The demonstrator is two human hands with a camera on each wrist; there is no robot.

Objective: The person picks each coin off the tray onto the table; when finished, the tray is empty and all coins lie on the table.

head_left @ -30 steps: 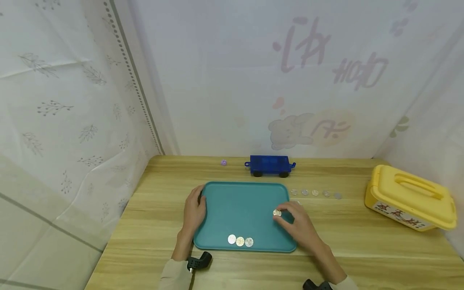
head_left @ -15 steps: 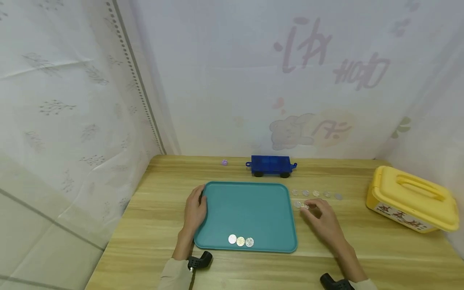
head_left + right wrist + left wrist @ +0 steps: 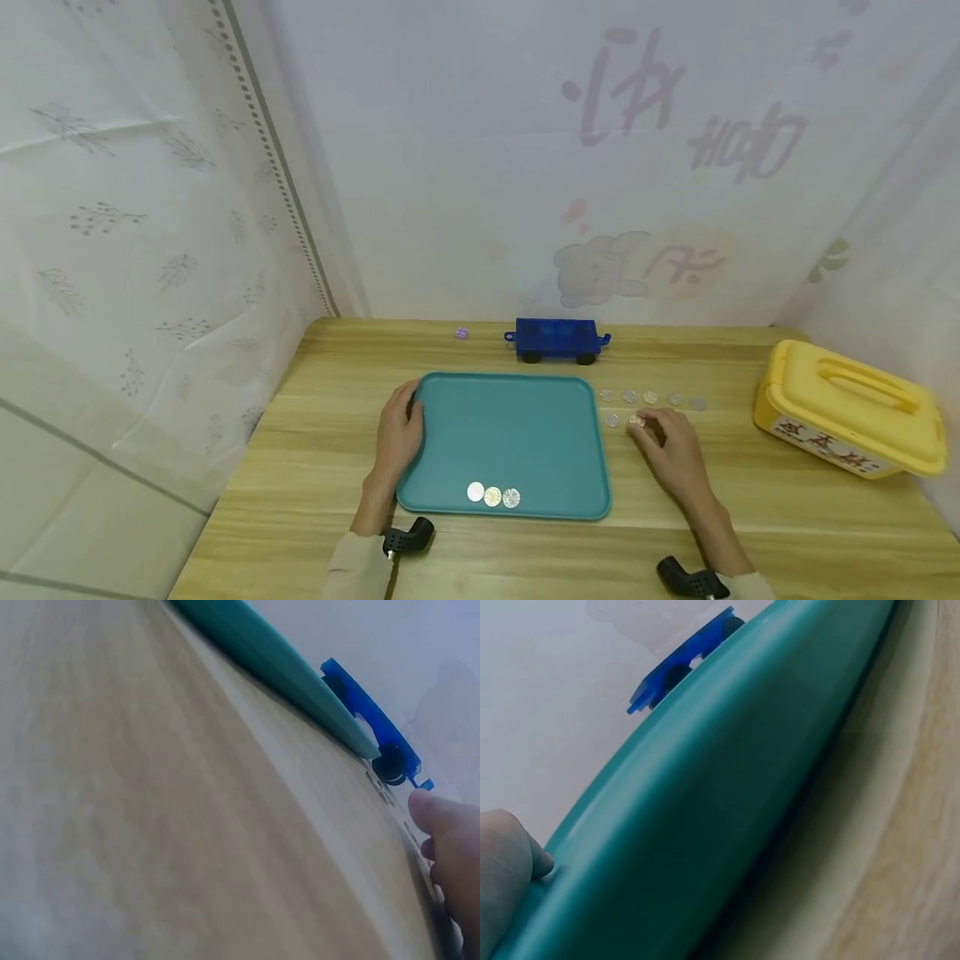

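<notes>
My right hand (image 3: pixel 675 454) is to the right of the teal tray (image 3: pixel 517 442), low over the table. Its thumb and fingertips pinch a gold-coloured coin (image 3: pixel 636 420), partly covered by the fingers. Just left of that coin lies a silver coin (image 3: pixel 611 420). Along the tray's left side, my left hand (image 3: pixel 400 433) holds the edge, its thumb on the rim in the left wrist view. Inside the tray, near its front rim, a gold coin (image 3: pixel 492 497) sits between two silver ones.
Behind the right hand, several coins (image 3: pixel 650 398) form a row on the table. A blue toy wagon (image 3: pixel 556 337) and a small purple piece (image 3: pixel 461 333) stand behind the tray. A yellow lidded box (image 3: pixel 851 408) is at the right, and a white printed curtain hangs behind.
My right hand has carried the gold coin from over the tray's right side to the table, next to the silver coin. The left hand has stayed at the tray.
</notes>
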